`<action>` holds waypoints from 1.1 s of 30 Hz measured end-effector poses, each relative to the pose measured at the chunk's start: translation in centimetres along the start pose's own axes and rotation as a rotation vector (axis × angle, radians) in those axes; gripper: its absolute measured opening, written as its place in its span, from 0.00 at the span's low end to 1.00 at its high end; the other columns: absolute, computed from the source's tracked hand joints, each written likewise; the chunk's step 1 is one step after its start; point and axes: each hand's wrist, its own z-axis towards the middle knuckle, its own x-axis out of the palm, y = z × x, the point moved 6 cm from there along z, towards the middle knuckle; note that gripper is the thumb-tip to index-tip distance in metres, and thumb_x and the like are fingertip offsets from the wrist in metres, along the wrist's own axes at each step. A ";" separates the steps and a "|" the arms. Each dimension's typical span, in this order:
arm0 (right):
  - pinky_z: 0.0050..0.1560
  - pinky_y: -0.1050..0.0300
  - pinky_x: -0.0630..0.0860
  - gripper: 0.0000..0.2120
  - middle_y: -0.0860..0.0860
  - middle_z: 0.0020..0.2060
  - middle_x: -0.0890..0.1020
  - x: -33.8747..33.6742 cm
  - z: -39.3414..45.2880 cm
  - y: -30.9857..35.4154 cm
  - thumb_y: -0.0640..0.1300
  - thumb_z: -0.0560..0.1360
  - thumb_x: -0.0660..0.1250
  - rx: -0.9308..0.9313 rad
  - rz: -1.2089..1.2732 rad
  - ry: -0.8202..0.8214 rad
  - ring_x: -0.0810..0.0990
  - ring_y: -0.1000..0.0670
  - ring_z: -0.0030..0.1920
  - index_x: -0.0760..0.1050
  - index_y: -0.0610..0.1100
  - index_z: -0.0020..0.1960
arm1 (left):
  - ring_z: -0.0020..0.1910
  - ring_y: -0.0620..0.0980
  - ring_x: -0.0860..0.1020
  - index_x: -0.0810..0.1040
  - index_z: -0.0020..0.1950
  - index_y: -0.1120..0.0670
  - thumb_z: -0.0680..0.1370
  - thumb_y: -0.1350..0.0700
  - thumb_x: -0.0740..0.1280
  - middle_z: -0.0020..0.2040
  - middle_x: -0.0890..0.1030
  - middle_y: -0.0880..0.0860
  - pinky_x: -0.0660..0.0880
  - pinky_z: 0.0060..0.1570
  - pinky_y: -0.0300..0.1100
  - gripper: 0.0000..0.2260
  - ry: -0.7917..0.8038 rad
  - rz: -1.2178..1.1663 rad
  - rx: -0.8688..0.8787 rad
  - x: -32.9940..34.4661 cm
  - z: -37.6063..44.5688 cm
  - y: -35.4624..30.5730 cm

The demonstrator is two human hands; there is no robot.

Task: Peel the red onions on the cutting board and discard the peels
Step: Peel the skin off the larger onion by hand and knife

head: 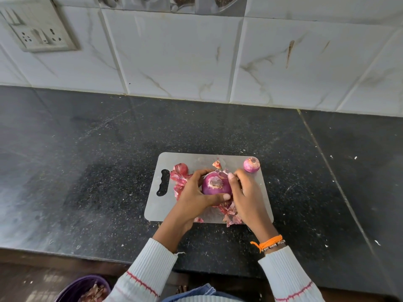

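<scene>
Unlabelled cutting board (218, 159), hands (220, 192) around onion (216, 184)

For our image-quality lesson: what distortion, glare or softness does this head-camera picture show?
Head view: wide-angle bending curves the tile lines and counter edge; soft window sheen greys the left counter; the socket plate and the purple bin look soft at the corners; the held onion is sharp.

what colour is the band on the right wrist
Orange, on the wrist band, seen in the head view.
</scene>
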 end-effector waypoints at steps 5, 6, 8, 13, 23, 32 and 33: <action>0.36 0.68 0.65 0.09 0.60 0.34 0.68 0.5 -0.3 0.8 0.42 0.80 0.58 -0.181 -0.091 -0.031 0.68 0.61 0.36 0.64 0.48 0.40 | 0.50 0.47 0.79 0.72 0.59 0.52 0.63 0.53 0.74 0.53 0.78 0.53 0.79 0.50 0.43 0.26 -0.005 -0.085 -0.048 0.6 0.0 0.3; 0.36 0.68 0.65 0.09 0.60 0.34 0.68 0.4 -0.4 0.8 0.41 0.79 0.58 -0.185 -0.088 -0.047 0.68 0.60 0.36 0.64 0.48 0.40 | 0.51 0.47 0.79 0.72 0.60 0.53 0.66 0.53 0.73 0.54 0.78 0.53 0.79 0.49 0.41 0.23 -0.007 -0.089 -0.049 0.6 0.0 0.3; 0.34 0.68 0.65 0.10 0.59 0.32 0.67 0.1 -0.5 0.7 0.41 0.80 0.58 -0.169 -0.051 -0.094 0.67 0.59 0.33 0.64 0.47 0.40 | 0.51 0.48 0.79 0.72 0.60 0.53 0.72 0.54 0.69 0.54 0.78 0.53 0.79 0.49 0.40 0.18 -0.020 -0.106 -0.058 0.5 0.0 0.5; 0.29 0.65 0.62 0.10 0.55 0.29 0.67 -0.1 -0.3 -0.6 0.42 0.79 0.57 -0.021 -0.024 -0.143 0.64 0.57 0.29 0.66 0.42 0.39 | 0.46 0.46 0.80 0.72 0.60 0.55 0.76 0.54 0.65 0.53 0.78 0.53 0.79 0.41 0.38 0.14 -0.038 -0.264 -0.127 0.5 -0.3 0.5; 0.30 0.57 0.59 0.10 0.49 0.32 0.69 -0.9 0.1 -2.2 0.39 0.79 0.58 0.065 -0.162 -0.204 0.66 0.51 0.32 0.64 0.42 0.38 | 0.45 0.47 0.79 0.69 0.60 0.58 0.74 0.58 0.66 0.54 0.76 0.55 0.80 0.38 0.36 0.15 0.014 -0.408 -0.143 0.5 -0.4 0.0; 0.44 0.63 0.75 0.05 0.52 0.42 0.80 -0.8 0.1 -2.0 0.38 0.74 0.68 0.088 -0.003 -0.127 0.80 0.53 0.44 0.76 0.43 0.49 | 0.50 0.49 0.80 0.73 0.60 0.53 0.67 0.60 0.71 0.55 0.77 0.55 0.79 0.43 0.38 0.21 -0.004 -0.242 -0.019 -0.7 -0.1 -0.3; 0.45 0.65 0.75 0.05 0.52 0.44 0.80 -1.0 0.0 -1.3 0.38 0.74 0.67 0.058 0.032 -0.127 0.80 0.54 0.46 0.77 0.44 0.50 | 0.50 0.48 0.80 0.73 0.61 0.53 0.70 0.60 0.70 0.55 0.77 0.54 0.79 0.44 0.38 0.20 0.002 -0.212 -0.009 -0.6 -0.2 -0.2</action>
